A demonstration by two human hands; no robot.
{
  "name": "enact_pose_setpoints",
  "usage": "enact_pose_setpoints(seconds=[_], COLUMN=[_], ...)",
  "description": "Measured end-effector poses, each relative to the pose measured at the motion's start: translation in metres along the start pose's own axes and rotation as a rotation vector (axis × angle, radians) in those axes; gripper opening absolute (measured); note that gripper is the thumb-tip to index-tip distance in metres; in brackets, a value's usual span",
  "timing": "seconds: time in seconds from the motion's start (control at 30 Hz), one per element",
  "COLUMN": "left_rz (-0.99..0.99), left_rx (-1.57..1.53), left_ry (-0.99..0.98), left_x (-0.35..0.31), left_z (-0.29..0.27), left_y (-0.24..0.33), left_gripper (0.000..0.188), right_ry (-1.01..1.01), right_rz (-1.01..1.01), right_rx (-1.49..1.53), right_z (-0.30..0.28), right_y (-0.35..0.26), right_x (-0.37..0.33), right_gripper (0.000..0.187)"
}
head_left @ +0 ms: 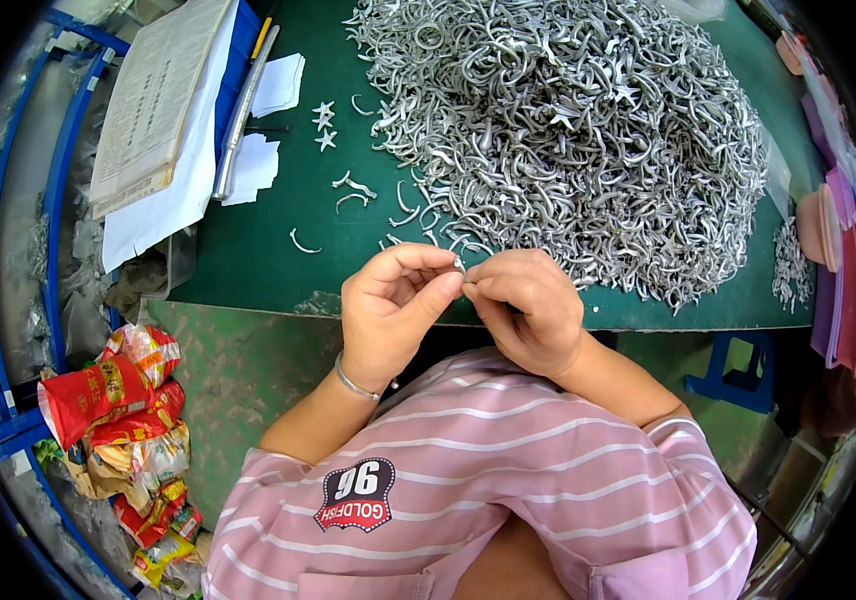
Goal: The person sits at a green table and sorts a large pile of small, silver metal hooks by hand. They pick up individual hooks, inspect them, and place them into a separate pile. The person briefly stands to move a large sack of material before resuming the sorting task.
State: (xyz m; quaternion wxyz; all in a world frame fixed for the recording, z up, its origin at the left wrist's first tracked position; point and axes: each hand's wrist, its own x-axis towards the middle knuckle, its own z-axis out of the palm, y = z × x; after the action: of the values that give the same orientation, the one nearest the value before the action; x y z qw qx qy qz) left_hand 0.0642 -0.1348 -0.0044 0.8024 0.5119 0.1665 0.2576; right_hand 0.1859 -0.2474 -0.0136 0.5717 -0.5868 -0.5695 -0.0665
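Note:
My left hand (396, 308) and my right hand (528, 308) meet at the near edge of the green table, fingertips almost touching. Between them is a small silvery metal piece (460, 264), pinched by the thumb and finger of my left hand; most of it is hidden. My right hand is closed in a pinch at the same spot, its fingertips at the piece's lower end. Just beyond my hands spreads a big heap of small curved silver metal pieces (568, 150). A few loose curved pieces (354, 188) and several star-shaped ones (326, 140) lie to its left.
Papers (163, 110) and a metal ruler (246, 112) lie at the table's left. A smaller pile of metal pieces (791, 265) sits at the right edge by pink and purple bins (820, 230). Below are a blue stool (733, 372) and red packets (108, 395) beside blue racks (56, 200).

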Motion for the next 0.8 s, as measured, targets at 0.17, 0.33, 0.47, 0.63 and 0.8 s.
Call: enact_pose_setpoints(seconds=[0.17, 0.33, 0.47, 0.63, 0.8], left_rz=[0.061, 0.154, 0.181, 0.044, -0.057], left_rx=[0.079, 0.212, 0.227, 0.090, -0.008], left_ry=[-0.014, -0.049, -0.063, 0.014, 0.047], left_x=[-0.0004, 0.0009, 0.0011, -0.0002, 0.0019], left_z=[0.0027, -0.0003, -0.0011, 0.0008, -0.0002], left_y=[0.0017, -0.0023, -0.0025, 0.0009, 0.0042], left_gripper=[0.019, 0.019, 0.017, 0.012, 0.013], right_ry=[-0.021, -0.019, -0.016, 0.046, 0.079], right_rz=[-0.035, -0.085, -0.098, -0.066, -0.001], right_rx=[-0.036, -0.095, -0.127, -0.171, -0.074], right_z=[-0.0015, -0.0028, -0.0027, -0.0011, 0.0003], right_y=[0.0019, 0.0018, 0.0011, 0.0003, -0.0004], right_x=[-0.0014, -0.0004, 0.0001, 0.0019, 0.0036], right_gripper=[0.030, 0.031, 0.031, 0.033, 0.036])
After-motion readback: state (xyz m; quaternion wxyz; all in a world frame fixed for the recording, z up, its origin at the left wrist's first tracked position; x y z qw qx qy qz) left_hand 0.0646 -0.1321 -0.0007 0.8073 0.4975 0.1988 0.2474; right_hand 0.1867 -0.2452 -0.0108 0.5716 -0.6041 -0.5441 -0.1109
